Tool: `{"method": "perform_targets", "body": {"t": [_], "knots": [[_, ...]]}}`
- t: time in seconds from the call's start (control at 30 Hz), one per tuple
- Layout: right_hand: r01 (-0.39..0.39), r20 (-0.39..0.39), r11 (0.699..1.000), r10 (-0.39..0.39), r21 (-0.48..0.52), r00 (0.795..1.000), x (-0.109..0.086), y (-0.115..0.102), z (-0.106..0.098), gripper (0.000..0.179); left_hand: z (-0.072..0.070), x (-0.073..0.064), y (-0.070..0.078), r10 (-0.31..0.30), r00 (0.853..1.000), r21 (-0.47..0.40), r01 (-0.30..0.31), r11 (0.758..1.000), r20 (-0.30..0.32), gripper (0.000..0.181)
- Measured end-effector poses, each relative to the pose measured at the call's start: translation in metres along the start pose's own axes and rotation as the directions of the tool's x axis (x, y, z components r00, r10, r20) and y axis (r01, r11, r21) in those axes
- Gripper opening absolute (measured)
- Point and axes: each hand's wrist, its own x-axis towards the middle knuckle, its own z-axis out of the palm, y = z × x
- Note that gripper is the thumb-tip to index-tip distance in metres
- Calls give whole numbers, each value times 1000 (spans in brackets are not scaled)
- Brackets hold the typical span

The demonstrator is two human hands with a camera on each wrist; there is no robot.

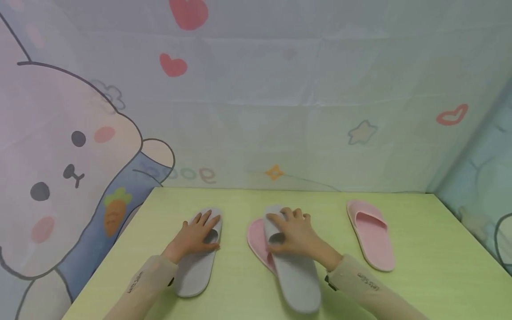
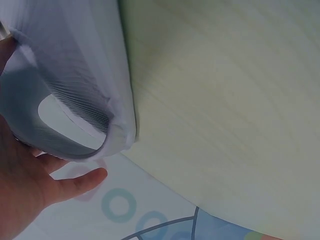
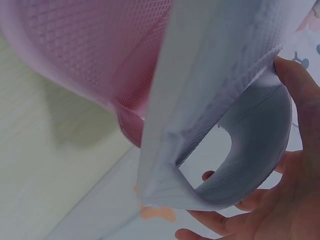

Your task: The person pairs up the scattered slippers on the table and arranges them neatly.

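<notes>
My left hand [image 1: 194, 238] spans the strap of a grey slipper [image 1: 193, 278] on the left of the table. In the left wrist view the thumb is at the strap's opening edge, and the little finger [image 2: 82, 185] sticks out past it. My right hand [image 1: 296, 233] grips the strap of a second grey slipper [image 1: 300, 284], thumb at the opening and fingers around the far side. This slipper overlaps a pink slipper [image 1: 257, 240], hiding much of it. In the right wrist view, the pink slipper [image 3: 85, 55] shows right beside the grey slipper's sole [image 3: 162, 115].
Another pink slipper [image 1: 374, 240] lies on the right of the table, toe pointing to the back. The pale yellow-green table [image 1: 432, 266] ends at a printed cloth [image 1: 248, 111] with hearts and a cartoon animal. A second cloth [image 1: 480, 178] hangs at the right.
</notes>
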Motion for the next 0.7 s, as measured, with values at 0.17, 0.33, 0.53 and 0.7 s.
{"method": "perform_targets", "body": {"t": [0.17,0.33,0.53,0.7], "knots": [[-5,5,1000,5,6,1000,3,-4,-1,74,1,-2,-1,0,1000,4,0,1000,-26,77],[-3,1,1000,3,14,1000,7,-9,-3,74,4,-5,-3,19,997,24,-17,1000,-71,77],[1,13,1000,-2,14,1000,14,-16,-2,74,4,-7,-4,29,995,49,-24,999,-95,77],[-2,29,1000,1,21,1000,19,-23,-1,73,3,-10,-4,32,994,62,-26,998,-100,76]]}}
